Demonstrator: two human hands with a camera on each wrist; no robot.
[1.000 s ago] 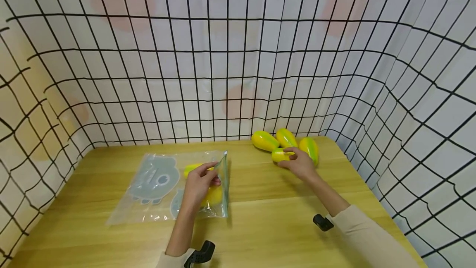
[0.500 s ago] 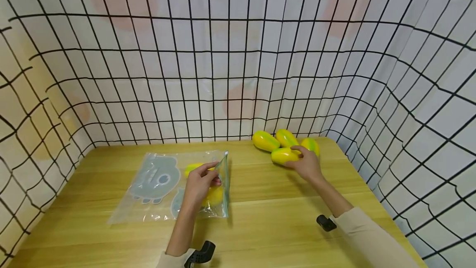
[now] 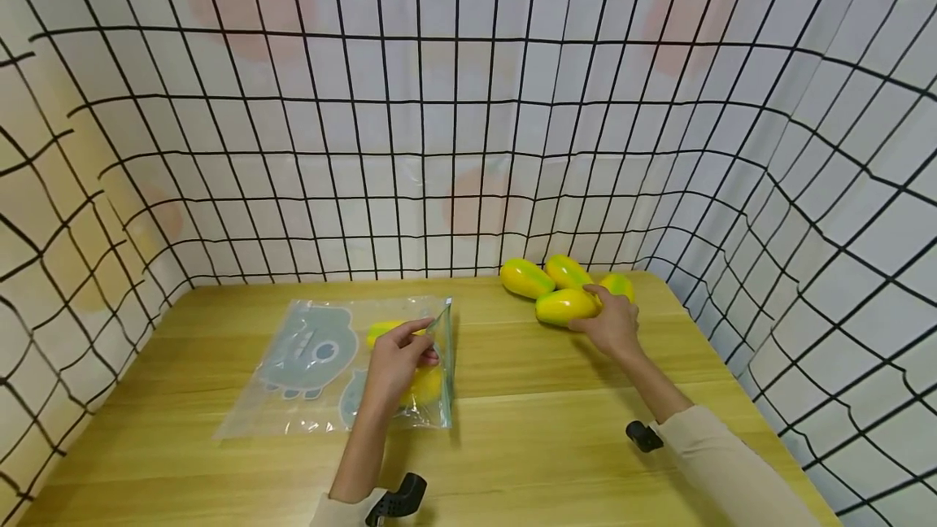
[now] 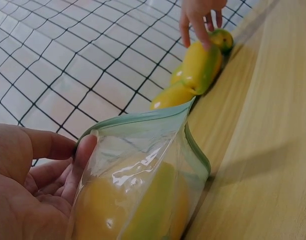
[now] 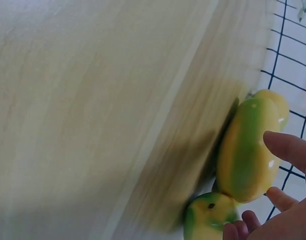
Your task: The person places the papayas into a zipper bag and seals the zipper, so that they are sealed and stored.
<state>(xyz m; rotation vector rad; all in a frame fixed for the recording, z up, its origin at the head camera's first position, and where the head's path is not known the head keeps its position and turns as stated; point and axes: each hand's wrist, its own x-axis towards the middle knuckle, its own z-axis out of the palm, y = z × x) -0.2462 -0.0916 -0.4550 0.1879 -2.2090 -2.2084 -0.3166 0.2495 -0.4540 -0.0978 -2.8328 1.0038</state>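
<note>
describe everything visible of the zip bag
The zip bag looks like clear, shiny plastic, with pale green strips along its mouth and grey-blue cartoon prints. It lies on the wood-grain table, mouth open and to the right in the head view, the left hand's grip pinching its rim. Yellow-green fruit shows inside.

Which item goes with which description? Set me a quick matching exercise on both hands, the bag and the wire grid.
1. left hand
2. right hand
3. plastic bag
4. wire grid

A. black, with square openings
B. at the front loose fruit
C. see-through, with a green-edged mouth
D. pinching the bag near its mouth

Pairs: 1-D, 2-B, 3-C, 4-A.
</note>
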